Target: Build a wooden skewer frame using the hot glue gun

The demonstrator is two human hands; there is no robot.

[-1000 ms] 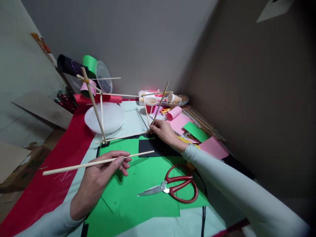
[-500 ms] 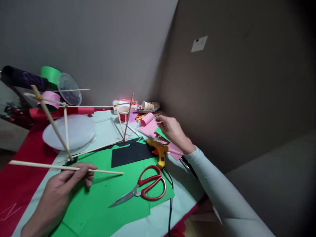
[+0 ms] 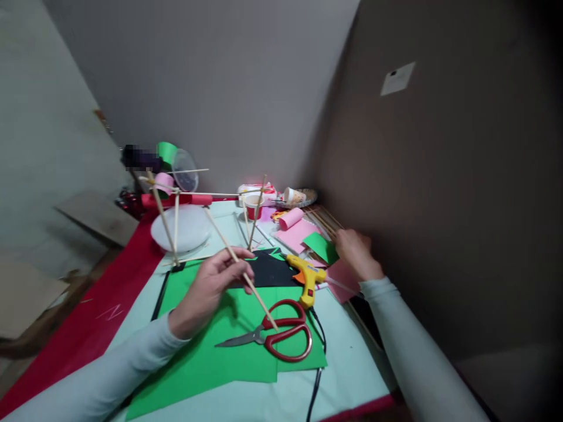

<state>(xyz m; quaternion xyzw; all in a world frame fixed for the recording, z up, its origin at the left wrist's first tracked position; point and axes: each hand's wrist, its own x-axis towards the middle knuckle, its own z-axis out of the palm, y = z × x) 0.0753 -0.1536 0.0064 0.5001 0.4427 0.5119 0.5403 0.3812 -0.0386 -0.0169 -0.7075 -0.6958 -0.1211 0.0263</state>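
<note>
One stick (image 3: 240, 266) now tilted, left hand (image 3: 211, 287).

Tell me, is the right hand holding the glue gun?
No, the right hand rests on pink paper, apart from the glue gun.

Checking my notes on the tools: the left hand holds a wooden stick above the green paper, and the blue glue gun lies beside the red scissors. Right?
Not quite. In the head view the glue gun is yellow, not blue. The left hand does hold the wooden stick above the green paper, beside the red scissors.
</note>
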